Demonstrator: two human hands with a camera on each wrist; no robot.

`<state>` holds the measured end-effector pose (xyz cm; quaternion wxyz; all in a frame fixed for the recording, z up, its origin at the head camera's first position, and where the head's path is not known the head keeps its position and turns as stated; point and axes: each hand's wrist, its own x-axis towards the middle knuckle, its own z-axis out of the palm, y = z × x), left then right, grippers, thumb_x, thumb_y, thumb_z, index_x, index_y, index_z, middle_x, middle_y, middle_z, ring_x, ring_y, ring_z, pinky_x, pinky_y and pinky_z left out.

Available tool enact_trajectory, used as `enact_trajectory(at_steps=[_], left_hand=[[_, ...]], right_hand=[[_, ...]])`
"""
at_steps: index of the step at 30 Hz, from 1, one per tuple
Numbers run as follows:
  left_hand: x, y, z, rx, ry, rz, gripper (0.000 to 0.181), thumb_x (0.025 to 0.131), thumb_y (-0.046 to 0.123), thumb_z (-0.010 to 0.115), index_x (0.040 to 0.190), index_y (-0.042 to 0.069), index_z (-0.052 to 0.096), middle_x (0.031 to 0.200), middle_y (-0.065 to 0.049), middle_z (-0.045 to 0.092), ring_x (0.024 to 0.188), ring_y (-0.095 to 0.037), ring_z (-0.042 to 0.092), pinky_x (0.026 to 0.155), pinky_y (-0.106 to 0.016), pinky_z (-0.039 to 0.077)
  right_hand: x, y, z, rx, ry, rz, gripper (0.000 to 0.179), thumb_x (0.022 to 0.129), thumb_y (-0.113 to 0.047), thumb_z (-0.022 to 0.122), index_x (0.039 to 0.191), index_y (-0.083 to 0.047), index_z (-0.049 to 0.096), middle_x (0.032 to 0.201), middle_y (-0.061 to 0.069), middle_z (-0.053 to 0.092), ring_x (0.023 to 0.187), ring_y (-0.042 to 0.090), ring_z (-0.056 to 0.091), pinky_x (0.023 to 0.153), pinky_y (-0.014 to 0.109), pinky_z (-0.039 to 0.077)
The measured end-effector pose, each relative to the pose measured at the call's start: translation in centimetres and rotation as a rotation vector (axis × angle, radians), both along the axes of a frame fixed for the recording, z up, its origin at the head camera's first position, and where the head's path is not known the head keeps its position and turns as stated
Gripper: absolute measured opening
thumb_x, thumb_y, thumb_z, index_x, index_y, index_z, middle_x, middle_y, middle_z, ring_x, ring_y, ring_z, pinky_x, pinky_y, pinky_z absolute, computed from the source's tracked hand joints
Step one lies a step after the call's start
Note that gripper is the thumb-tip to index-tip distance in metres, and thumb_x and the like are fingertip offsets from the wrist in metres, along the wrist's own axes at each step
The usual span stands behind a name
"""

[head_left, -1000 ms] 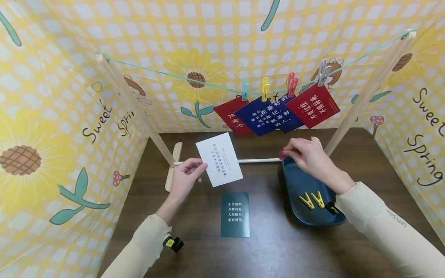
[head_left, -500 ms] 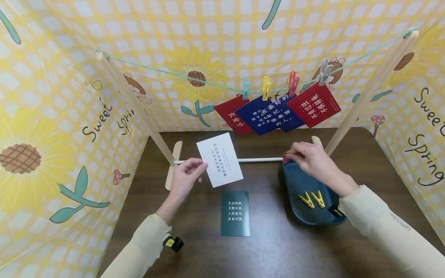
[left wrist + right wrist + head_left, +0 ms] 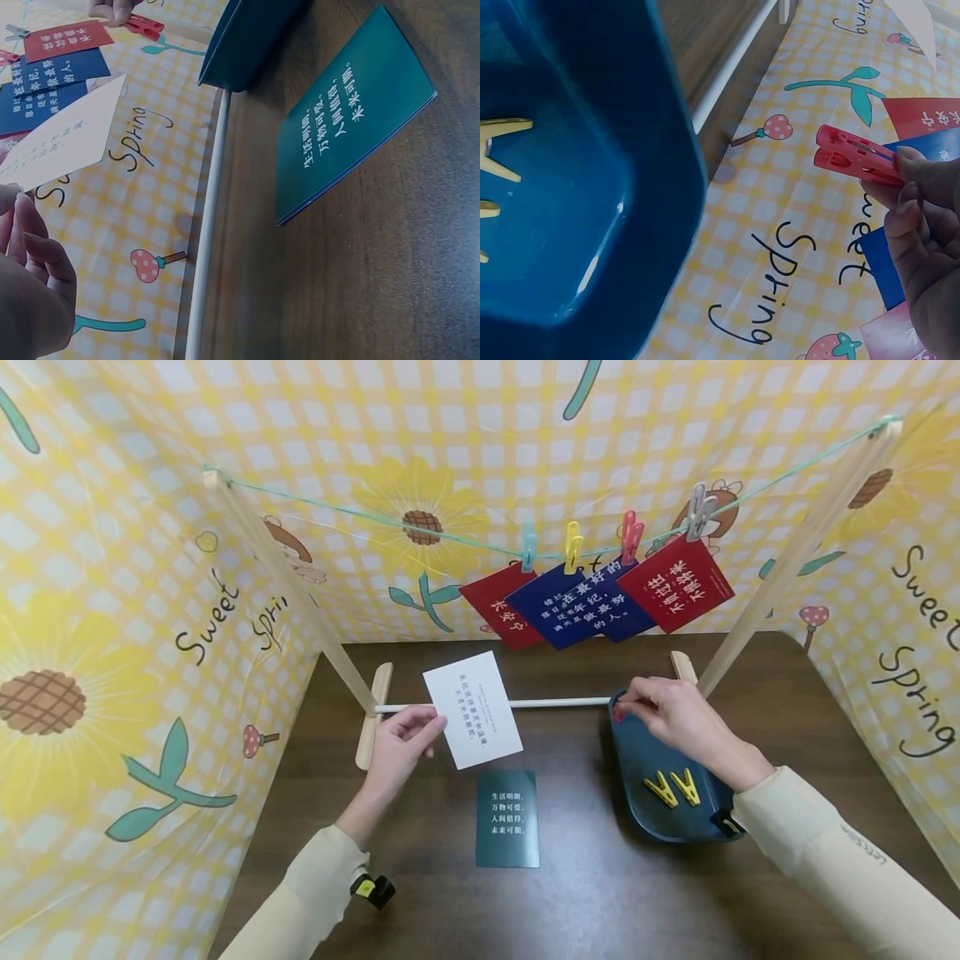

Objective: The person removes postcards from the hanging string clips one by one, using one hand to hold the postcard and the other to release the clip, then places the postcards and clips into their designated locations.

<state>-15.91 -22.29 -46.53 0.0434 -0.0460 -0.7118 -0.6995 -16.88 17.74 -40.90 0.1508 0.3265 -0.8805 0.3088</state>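
Observation:
My left hand [image 3: 407, 735] pinches the left edge of a white card [image 3: 474, 710] with printed writing, held tilted above the table. In the right wrist view, my right hand [image 3: 930, 240] pinches one end of a red clothespin [image 3: 859, 154]; in the head view this hand is over the far left part of a dark blue tray [image 3: 633, 822]. Two yellow clothespins [image 3: 672, 789] lie in that tray. Flat on the table, below the white card in the head view, is a dark green card [image 3: 507, 818] with white writing.
A green cord [image 3: 315, 508] runs between two wooden posts [image 3: 802, 556]. Red and blue cards [image 3: 675, 585] hang on it from light blue, yellow, red and grey clothespins [image 3: 701, 514]. A white rod [image 3: 558, 702] joins the posts low down. Yellow checked cloth surrounds the table.
My right hand has dropped slightly toward the tray, still pinching the red clothespin. The white card in my left hand has dipped a little. The hanging cards look the same.

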Motion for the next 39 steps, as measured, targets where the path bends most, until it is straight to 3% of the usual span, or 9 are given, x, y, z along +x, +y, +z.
enact_trajectory(at_steps=[6, 13, 25, 33, 39], left_hand=[[0.2, 0.0, -0.3, 0.003, -0.026, -0.014, 0.018, 0.095, -0.002, 0.072, 0.106, -0.016, 0.067, 0.087, 0.007, 0.073, 0.057, -0.006, 0.054, 0.054, -0.019, 0.047], [0.4, -0.1, -0.9, -0.02, -0.029, -0.024, 0.018, 0.095, -0.001, 0.073, 0.106, -0.014, 0.069, 0.087, 0.007, 0.074, 0.056, -0.007, 0.053, 0.053, -0.021, 0.046], [0.8, 0.0, -1.7, -0.042, -0.053, -0.056, 0.017, 0.095, 0.002, 0.074, 0.105, -0.011, 0.07, 0.087, 0.003, 0.074, 0.055, -0.009, 0.051, 0.053, -0.023, 0.046], [1.1, 0.0, -2.1, -0.078, -0.085, -0.087, 0.018, 0.095, 0.005, 0.075, 0.107, -0.008, 0.072, 0.092, -0.008, 0.074, 0.056, -0.011, 0.052, 0.055, -0.025, 0.047], [1.3, -0.1, -2.4, -0.106, -0.113, -0.101, 0.018, 0.095, 0.007, 0.076, 0.107, -0.007, 0.072, 0.09, -0.005, 0.074, 0.057, -0.011, 0.052, 0.055, -0.025, 0.047]], right_hand=[[0.3, 0.3, -0.6, 0.004, 0.018, 0.001, 0.024, 0.079, 0.01, 0.084, 0.089, -0.008, 0.072, 0.086, 0.005, 0.077, 0.065, 0.009, 0.064, 0.06, 0.021, 0.057], [0.5, 0.9, -1.2, 0.025, 0.0, -0.023, 0.023, 0.08, 0.011, 0.083, 0.09, -0.008, 0.073, 0.086, 0.005, 0.077, 0.067, 0.013, 0.07, 0.063, 0.031, 0.062], [1.0, 1.6, -1.7, 0.062, -0.067, -0.055, 0.022, 0.082, 0.009, 0.081, 0.09, -0.008, 0.072, 0.085, 0.004, 0.076, 0.066, 0.01, 0.066, 0.064, 0.026, 0.061], [1.3, 2.1, -2.1, 0.08, -0.105, -0.065, 0.023, 0.083, 0.009, 0.081, 0.092, -0.009, 0.072, 0.087, 0.003, 0.076, 0.07, 0.012, 0.069, 0.067, 0.028, 0.062], [1.6, 2.6, -2.7, 0.084, -0.147, -0.061, 0.021, 0.085, 0.008, 0.08, 0.095, -0.009, 0.073, 0.088, 0.004, 0.076, 0.071, 0.012, 0.068, 0.068, 0.025, 0.061]])
